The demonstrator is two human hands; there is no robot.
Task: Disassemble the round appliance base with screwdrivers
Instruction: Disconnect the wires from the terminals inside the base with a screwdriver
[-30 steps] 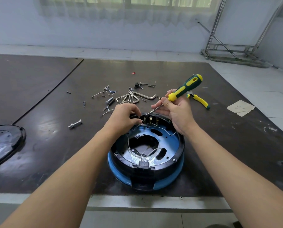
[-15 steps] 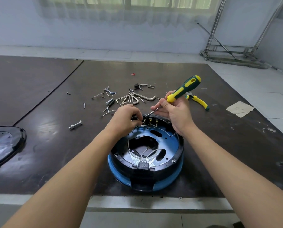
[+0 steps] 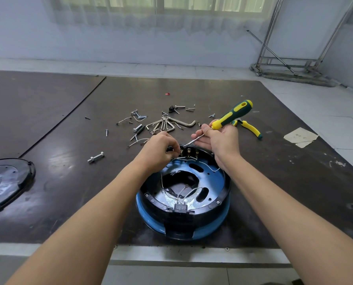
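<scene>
Head view: round appliance base sits at 6 o'clock on the table; left hand pinches its terminal block at 12 o'clock, right hand clenches the screwdriver, tip there too

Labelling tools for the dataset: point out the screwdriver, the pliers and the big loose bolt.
screwdriver (image 3: 232, 115), head view, on the green-and-yellow handle.
pliers (image 3: 251, 128), head view, on a yellow grip.
big loose bolt (image 3: 96, 157), head view, on its shank.
</scene>
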